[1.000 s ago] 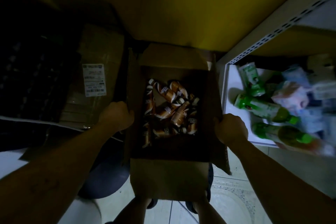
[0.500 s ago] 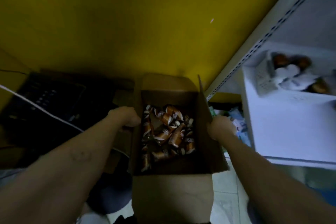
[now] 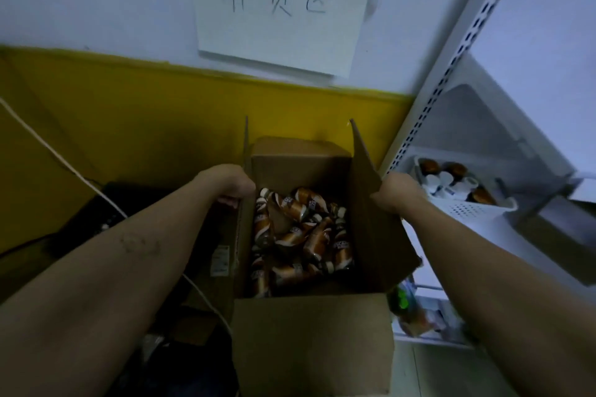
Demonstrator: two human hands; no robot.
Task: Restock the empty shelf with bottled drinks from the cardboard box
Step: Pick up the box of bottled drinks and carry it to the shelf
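An open cardboard box [image 3: 309, 345] is held up in front of me, its flaps standing. Several small brown-and-white bottled drinks [image 3: 300, 242] lie jumbled on its bottom. My left hand [image 3: 230, 184] grips the box's left wall and flap. My right hand [image 3: 395, 192] grips the right wall. A white metal shelf unit [image 3: 458, 51] stands at the right, with a white shelf board [image 3: 458, 255] just beside my right forearm.
A white perforated basket [image 3: 467, 206] with brown bottles sits on that shelf. More goods with a green cap [image 3: 403, 301] show on a lower shelf. A handwritten paper sign [image 3: 280, 6] hangs on the white-and-yellow wall. A white cable [image 3: 61, 161] and dark boxes lie at left.
The box has come up off the floor in both hands and the view has tilted upward, bringing the sign and the higher shelf into sight. The grip is unchanged.
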